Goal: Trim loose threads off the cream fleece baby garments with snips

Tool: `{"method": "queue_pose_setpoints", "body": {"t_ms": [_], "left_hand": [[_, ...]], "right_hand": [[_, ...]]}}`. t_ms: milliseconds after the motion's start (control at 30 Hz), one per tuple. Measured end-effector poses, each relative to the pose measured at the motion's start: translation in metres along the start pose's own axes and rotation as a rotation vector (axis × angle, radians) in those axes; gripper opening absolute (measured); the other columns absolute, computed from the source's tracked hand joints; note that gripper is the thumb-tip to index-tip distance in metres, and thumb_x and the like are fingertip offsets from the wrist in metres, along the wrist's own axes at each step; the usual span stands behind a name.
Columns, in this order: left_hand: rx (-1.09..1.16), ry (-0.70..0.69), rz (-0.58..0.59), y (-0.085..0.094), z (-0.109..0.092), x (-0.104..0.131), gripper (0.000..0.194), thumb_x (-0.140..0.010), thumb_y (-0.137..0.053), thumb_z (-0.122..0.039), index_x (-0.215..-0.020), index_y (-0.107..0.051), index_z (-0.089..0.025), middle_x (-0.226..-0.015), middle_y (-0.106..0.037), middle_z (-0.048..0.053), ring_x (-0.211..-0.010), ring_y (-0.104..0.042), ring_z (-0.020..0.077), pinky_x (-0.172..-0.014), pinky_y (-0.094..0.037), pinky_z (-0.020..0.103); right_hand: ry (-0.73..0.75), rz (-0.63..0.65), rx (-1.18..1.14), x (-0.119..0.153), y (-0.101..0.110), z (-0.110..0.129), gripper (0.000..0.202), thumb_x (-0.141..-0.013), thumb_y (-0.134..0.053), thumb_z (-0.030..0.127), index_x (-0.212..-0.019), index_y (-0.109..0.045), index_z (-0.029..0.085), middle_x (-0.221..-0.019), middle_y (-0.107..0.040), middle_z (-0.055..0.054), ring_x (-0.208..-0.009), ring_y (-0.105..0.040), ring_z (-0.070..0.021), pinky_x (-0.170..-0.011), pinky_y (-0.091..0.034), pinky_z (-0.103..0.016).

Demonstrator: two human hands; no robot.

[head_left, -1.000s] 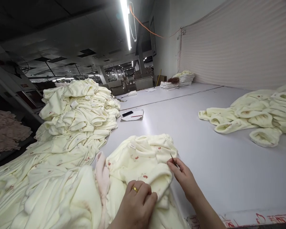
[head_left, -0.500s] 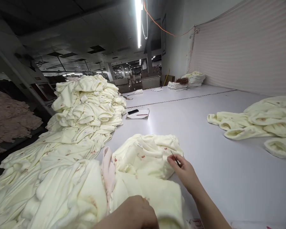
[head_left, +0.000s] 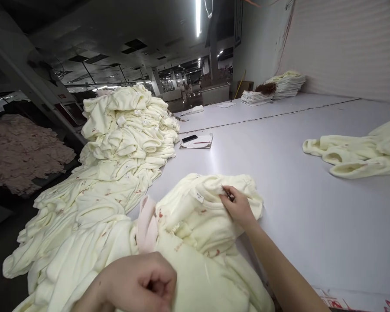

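A pale yellow fleece garment (head_left: 195,221) with small red prints and a white label lies bunched in front of me. My right hand (head_left: 238,207) is closed around small dark thread snips (head_left: 229,196), their thin tip pointing up and left over the garment near its neckline. Low in the view, my left hand (head_left: 143,279) is curled with its fingers folded in, over the near part of the yellow fabric. What its fingers hold, if anything, is hidden. A pale pink piece of fabric (head_left: 147,227) stands up between the garment and the heap on the left.
A tall heap of similar yellow garments (head_left: 126,130) fills the left side. More yellow garments (head_left: 360,149) lie on the right of the white table (head_left: 279,151). A clipboard (head_left: 201,144) with a phone (head_left: 190,138) sits farther back, with stacked cloth (head_left: 289,84) behind. Pink fabric (head_left: 22,151) is piled far left.
My right hand has moved left over the garment with the snips. My left hand has come up and left, showing more of its curled fingers. The camera view has shifted.
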State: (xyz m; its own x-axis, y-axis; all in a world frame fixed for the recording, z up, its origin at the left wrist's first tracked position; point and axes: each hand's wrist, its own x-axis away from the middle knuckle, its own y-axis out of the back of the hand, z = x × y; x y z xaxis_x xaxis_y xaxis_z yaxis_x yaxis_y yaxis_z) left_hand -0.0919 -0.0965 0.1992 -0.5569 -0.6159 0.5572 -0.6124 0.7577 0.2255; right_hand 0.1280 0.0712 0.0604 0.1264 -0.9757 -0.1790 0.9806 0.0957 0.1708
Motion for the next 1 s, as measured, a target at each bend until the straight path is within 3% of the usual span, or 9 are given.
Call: {"method": "queue_pose_setpoints", "body": {"t_ms": [100,233,300,367,533,633,767,867,1000], "left_hand": [[-0.116,0.097,-0.263,-0.003,-0.008,-0.013,0.024,-0.076,-0.06,-0.041,-0.087,-0.057,-0.02,-0.07,-0.059,-0.003,-0.059,-0.05,0.0104,-0.053,-0.04,0.02],[-0.297,0.008,-0.739,-0.003,-0.021,-0.043,0.044,-0.084,-0.052,-0.045,-0.124,-0.042,-0.028,-0.101,-0.057,0.001,-0.078,-0.055,0.0146,-0.068,-0.045,0.026],[-0.397,-0.036,-0.819,-0.003,-0.022,-0.06,0.05,-0.082,-0.055,-0.045,-0.127,-0.04,-0.029,-0.107,-0.054,0.002,-0.087,-0.055,0.0179,-0.073,-0.045,0.029],[-0.499,-0.042,-0.796,-0.004,-0.018,-0.074,0.04,-0.08,-0.057,-0.038,-0.118,-0.047,-0.028,-0.105,-0.053,0.002,-0.088,-0.055,0.0194,-0.075,-0.044,0.031],[-0.635,-0.086,-0.787,-0.007,-0.007,-0.086,0.013,-0.086,-0.045,-0.023,-0.099,-0.05,-0.023,-0.095,-0.052,0.002,-0.08,-0.054,0.0185,-0.07,-0.042,0.032],[-0.627,-0.139,-0.784,-0.008,-0.005,-0.087,0.003,-0.086,-0.048,-0.024,-0.088,-0.049,-0.022,-0.089,-0.052,0.001,-0.079,-0.053,0.0173,-0.07,-0.042,0.031],[-0.656,-0.195,-0.783,-0.012,-0.004,-0.088,0.007,-0.085,-0.052,-0.027,-0.085,-0.049,-0.021,-0.085,-0.052,0.001,-0.077,-0.052,0.0164,-0.068,-0.043,0.028],[-0.78,-0.173,-0.744,-0.019,-0.001,-0.089,0.011,-0.081,-0.056,-0.029,-0.077,-0.05,-0.02,-0.084,-0.052,0.002,-0.072,-0.052,0.0164,-0.064,-0.043,0.028],[-0.947,-0.168,-0.663,-0.028,0.004,-0.091,0.01,-0.078,-0.057,-0.026,-0.074,-0.051,-0.02,-0.084,-0.055,0.004,-0.07,-0.053,0.0181,-0.061,-0.044,0.03]], "right_hand": [[0.026,0.064,-0.126,0.019,0.012,0.006,0.023,-0.078,-0.054,0.036,-0.095,-0.06,0.021,-0.09,-0.062,-0.004,-0.082,-0.056,-0.0187,-0.071,-0.046,-0.028],[-0.018,0.252,-0.361,0.055,0.023,0.014,0.014,-0.077,-0.061,0.031,-0.086,-0.06,0.021,-0.081,-0.058,-0.001,-0.072,-0.052,-0.0152,-0.062,-0.043,-0.024],[-0.037,0.375,-0.372,0.067,0.025,0.016,0.013,-0.078,-0.062,0.031,-0.086,-0.062,0.021,-0.08,-0.058,-0.001,-0.072,-0.051,-0.0153,-0.064,-0.042,-0.025],[-0.065,0.414,-0.333,0.074,0.028,0.018,0.016,-0.079,-0.062,0.034,-0.087,-0.063,0.02,-0.083,-0.058,-0.002,-0.075,-0.052,-0.0166,-0.068,-0.043,-0.026],[-0.23,0.111,-0.298,0.073,0.039,0.022,0.029,-0.079,-0.057,0.048,-0.084,-0.061,0.021,-0.07,-0.05,0.002,-0.062,-0.044,-0.0129,-0.056,-0.038,-0.023],[-0.187,0.156,-0.185,0.074,0.036,0.032,0.028,-0.081,-0.055,0.049,-0.086,-0.06,0.021,-0.066,-0.048,0.003,-0.06,-0.043,-0.0125,-0.055,-0.036,-0.023],[-0.114,0.203,0.013,0.074,0.018,0.046,0.016,-0.079,-0.059,0.038,-0.081,-0.056,0.022,-0.06,-0.048,0.005,-0.057,-0.041,-0.0126,-0.054,-0.033,-0.024],[-0.104,0.078,-0.168,0.068,0.007,0.045,0.015,-0.077,-0.059,0.036,-0.082,-0.053,0.023,-0.066,-0.049,0.004,-0.061,-0.043,-0.0133,-0.055,-0.035,-0.024],[-0.292,-0.052,-0.63,0.058,0.006,0.038,0.029,-0.073,-0.066,0.041,-0.089,-0.05,0.024,-0.059,-0.037,0.008,-0.048,-0.033,-0.008,-0.045,-0.027,-0.019]]}}
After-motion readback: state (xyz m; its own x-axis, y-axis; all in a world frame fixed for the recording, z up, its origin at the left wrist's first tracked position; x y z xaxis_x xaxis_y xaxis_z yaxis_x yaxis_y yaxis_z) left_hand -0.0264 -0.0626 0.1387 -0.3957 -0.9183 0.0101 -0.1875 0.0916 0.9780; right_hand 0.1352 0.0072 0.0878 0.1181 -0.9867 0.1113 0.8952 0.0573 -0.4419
